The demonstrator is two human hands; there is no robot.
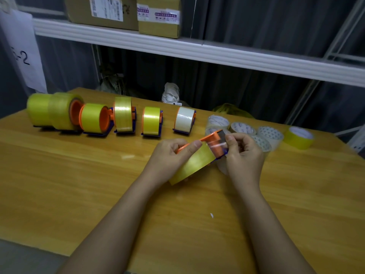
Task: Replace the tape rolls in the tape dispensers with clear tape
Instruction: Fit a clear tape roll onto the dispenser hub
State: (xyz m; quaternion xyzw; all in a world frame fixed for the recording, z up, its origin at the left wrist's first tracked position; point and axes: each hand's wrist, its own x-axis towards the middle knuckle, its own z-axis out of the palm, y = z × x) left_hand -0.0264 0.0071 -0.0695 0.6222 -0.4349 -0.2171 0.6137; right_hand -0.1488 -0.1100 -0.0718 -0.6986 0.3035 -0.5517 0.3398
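Both forearms reach in over the table [79, 175]. The left hand [169, 155] grips a dispenser [214, 143] loaded with yellow tape [194, 165], while the right hand [243, 153] pinches its front end. Probably best to peel slowly, keeping the dispenser steady; clear rolls [243, 128] sit just behind.

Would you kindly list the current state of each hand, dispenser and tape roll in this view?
left hand: grips held dispenser.
right hand: pinches held dispenser's front end.
held dispenser: lifted off table, yellow tape roll loaded.
white-tape dispenser: upright on table, loaded.
yellow-tape dispensers: standing in a row, loaded.
clear tape rolls: loose on table.
loose yellow roll: lying flat.
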